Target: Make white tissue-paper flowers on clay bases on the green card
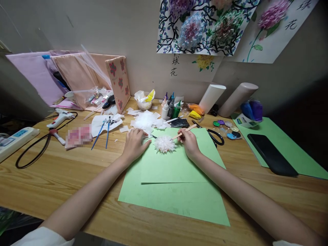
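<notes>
On the upper green sheet [176, 171] sits a round white flower [164, 144] with many fine paper-like petals. My right hand [189, 143] grips a thin flat wooden stick [188, 130], whose pointed lower end reaches the flower's right upper edge. To the flower's left, my left hand [135, 143] rests palm down with the thumb spread from the fingers, at the sheet's edge. Its fingertips lie near a pile of white tissue pieces [146, 120]. A small dark mark shows at the flower's upper left; I cannot tell what it is.
Behind stand paint bottles [171, 107] and a bowl [144, 100]. Black scissors [215, 136] lie right of my right hand, with a black phone [273, 154] farther right. Two blue brushes [107, 135], a glue gun [63, 118] and a power strip [15, 141] are at left.
</notes>
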A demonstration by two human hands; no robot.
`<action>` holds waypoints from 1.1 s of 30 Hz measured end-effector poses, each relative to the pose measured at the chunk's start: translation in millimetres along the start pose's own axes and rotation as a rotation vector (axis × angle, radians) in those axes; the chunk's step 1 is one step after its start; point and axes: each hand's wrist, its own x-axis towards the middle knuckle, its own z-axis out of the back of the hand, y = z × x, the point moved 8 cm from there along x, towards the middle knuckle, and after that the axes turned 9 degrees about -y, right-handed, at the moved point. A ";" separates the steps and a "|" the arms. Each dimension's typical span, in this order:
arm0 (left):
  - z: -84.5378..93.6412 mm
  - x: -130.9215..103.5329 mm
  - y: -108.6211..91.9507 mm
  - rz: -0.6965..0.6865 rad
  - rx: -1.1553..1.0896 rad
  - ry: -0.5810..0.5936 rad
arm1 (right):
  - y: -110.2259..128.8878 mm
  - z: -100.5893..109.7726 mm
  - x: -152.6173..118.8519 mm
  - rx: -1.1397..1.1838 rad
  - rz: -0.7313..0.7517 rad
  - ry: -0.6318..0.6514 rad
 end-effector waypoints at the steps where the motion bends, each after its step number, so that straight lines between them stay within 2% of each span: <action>1: -1.2 -0.1 -0.9 -0.008 0.008 0.008 | 0.2 -0.9 -0.6 0.000 -0.027 0.060; 5: -7.1 1.5 5.5 0.030 -0.020 0.016 | -1.4 -7.1 -9.3 0.036 -0.146 0.337; 9: -10.6 3.6 15.9 0.079 -0.104 -0.003 | 1.7 -2.4 -12.4 0.071 -0.123 0.355; 11: -6.8 3.5 13.7 0.073 -0.181 -0.034 | 1.7 -2.1 -13.5 0.076 -0.121 0.364; 14: 4.0 -1.6 -9.1 -0.017 -0.327 -0.052 | 0.6 -2.3 -14.0 0.074 -0.136 0.387; 18: 11.0 -22.1 -65.8 -0.281 -0.340 0.053 | 2.1 -2.0 -12.5 0.059 -0.120 0.393; 20: 6.5 -31.7 -84.5 -0.328 -0.339 0.121 | 5.8 -1.7 -12.8 0.067 -0.075 0.383; 23: -4.6 -34.9 -90.2 -0.279 -0.273 0.144 | 17.2 2.9 -17.4 0.048 0.089 0.334; 26: -11.7 -30.1 -82.3 -0.204 -0.183 0.098 | 35.9 10.1 -31.8 -0.062 0.386 0.279; 28: -13.5 -27.7 -79.3 -0.195 -0.144 0.074 | 48.8 6.1 -50.3 -0.163 0.629 0.353; 30: -13.8 -26.8 -79.1 -0.205 -0.112 0.058 | 57.3 -3.0 -72.6 -0.250 0.867 0.497; 33: -12.6 -26.1 -79.0 -0.201 -0.082 0.028 | 59.4 -14.4 -95.7 -0.366 1.105 0.667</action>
